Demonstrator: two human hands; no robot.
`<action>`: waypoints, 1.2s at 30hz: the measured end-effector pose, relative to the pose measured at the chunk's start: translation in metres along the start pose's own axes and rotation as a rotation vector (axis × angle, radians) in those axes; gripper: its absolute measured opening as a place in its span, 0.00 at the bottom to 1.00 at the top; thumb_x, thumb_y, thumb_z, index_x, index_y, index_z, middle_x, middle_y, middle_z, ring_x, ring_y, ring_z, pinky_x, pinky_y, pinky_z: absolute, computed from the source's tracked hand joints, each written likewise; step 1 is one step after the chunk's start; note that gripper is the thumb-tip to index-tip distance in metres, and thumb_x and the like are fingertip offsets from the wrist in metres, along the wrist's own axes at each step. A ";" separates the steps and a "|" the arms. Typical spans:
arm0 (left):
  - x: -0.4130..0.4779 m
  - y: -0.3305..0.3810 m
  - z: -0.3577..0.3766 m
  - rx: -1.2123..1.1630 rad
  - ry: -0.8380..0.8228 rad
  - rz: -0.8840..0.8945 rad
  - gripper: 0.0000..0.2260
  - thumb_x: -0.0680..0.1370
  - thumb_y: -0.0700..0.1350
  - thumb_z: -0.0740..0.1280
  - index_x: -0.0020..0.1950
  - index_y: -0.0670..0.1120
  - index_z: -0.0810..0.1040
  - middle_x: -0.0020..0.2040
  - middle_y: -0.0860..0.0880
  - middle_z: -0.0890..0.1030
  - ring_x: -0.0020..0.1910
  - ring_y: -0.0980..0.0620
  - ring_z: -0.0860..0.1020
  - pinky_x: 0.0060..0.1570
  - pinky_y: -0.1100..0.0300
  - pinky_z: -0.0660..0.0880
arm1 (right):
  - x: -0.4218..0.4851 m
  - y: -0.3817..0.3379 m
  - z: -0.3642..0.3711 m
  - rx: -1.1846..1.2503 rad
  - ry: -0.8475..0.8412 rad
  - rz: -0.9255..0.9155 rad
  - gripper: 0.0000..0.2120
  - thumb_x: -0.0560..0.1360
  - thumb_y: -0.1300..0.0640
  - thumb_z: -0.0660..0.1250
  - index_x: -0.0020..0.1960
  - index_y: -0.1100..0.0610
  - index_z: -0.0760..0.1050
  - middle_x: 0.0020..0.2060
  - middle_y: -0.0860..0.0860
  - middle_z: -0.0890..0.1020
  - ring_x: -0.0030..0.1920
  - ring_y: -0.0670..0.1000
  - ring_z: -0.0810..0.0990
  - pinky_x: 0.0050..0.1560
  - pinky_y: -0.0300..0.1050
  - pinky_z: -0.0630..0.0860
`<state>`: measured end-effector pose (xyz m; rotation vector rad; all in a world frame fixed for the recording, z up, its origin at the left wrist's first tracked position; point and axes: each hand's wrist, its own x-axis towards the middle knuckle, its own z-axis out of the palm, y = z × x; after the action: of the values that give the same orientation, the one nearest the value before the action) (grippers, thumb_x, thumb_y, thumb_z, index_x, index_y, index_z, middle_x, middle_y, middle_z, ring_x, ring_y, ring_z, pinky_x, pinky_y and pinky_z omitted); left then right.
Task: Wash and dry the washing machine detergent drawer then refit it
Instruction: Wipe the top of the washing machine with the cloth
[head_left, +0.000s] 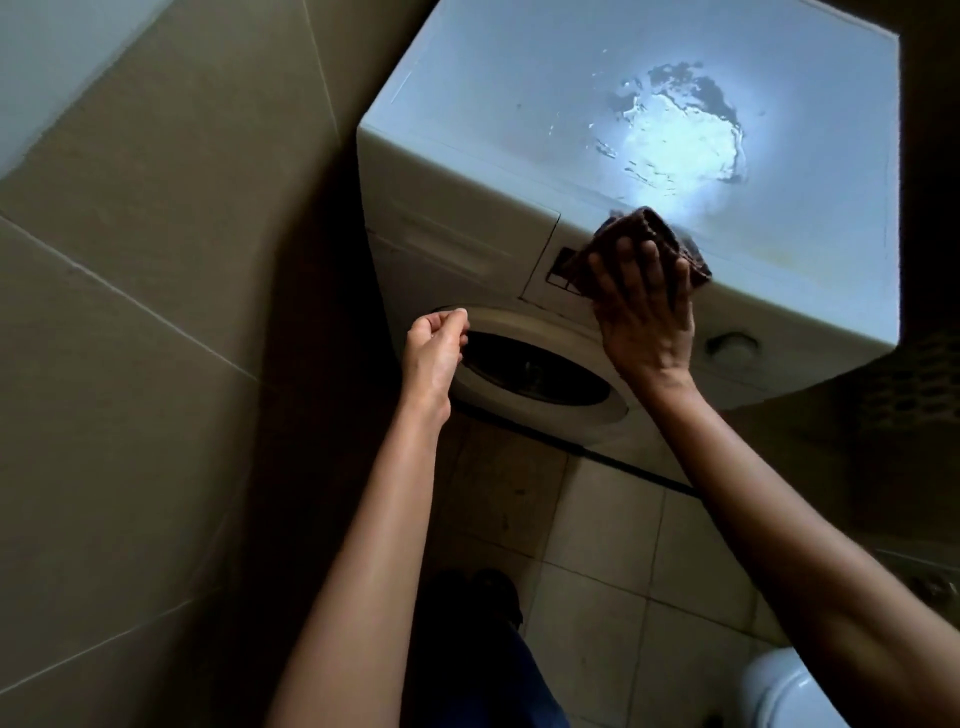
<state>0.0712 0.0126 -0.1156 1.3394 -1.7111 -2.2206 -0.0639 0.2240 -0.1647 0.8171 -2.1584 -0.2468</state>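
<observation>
Ribbed cloth, glossy boxy washer

**Head-worn camera looks down over washing machine**

A single wide-angle camera worn on the person's head faces forward and steeply down. It sits close above the washing machine, whose top and front fill the upper right of the view. Both forearms reach in from the lower edge, with the left hand and right hand near the centre. A tiled wall runs along the left, and the floor lies directly below.
</observation>
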 end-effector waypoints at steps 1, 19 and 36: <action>-0.001 0.002 0.007 0.003 -0.016 0.001 0.07 0.78 0.48 0.66 0.53 0.48 0.75 0.51 0.50 0.80 0.53 0.53 0.78 0.55 0.59 0.75 | -0.004 0.002 -0.002 0.000 -0.018 0.100 0.30 0.81 0.50 0.58 0.77 0.49 0.47 0.76 0.50 0.37 0.76 0.52 0.38 0.75 0.53 0.37; -0.009 0.009 0.056 0.024 -0.101 0.040 0.03 0.78 0.47 0.65 0.49 0.49 0.74 0.47 0.51 0.79 0.48 0.55 0.77 0.53 0.58 0.73 | -0.041 -0.030 0.010 0.195 -0.591 -0.245 0.30 0.59 0.62 0.77 0.61 0.53 0.78 0.61 0.48 0.79 0.61 0.49 0.78 0.72 0.48 0.59; -0.022 0.011 0.112 0.063 -0.191 0.093 0.02 0.78 0.46 0.66 0.46 0.49 0.74 0.42 0.52 0.79 0.44 0.56 0.77 0.45 0.62 0.72 | -0.046 0.066 -0.047 0.127 -0.321 0.691 0.28 0.78 0.46 0.59 0.75 0.55 0.59 0.71 0.62 0.66 0.73 0.61 0.59 0.74 0.55 0.45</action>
<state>0.0090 0.1055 -0.0907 1.0641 -1.8762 -2.3262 -0.0386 0.3084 -0.1341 0.0581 -2.6347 0.1261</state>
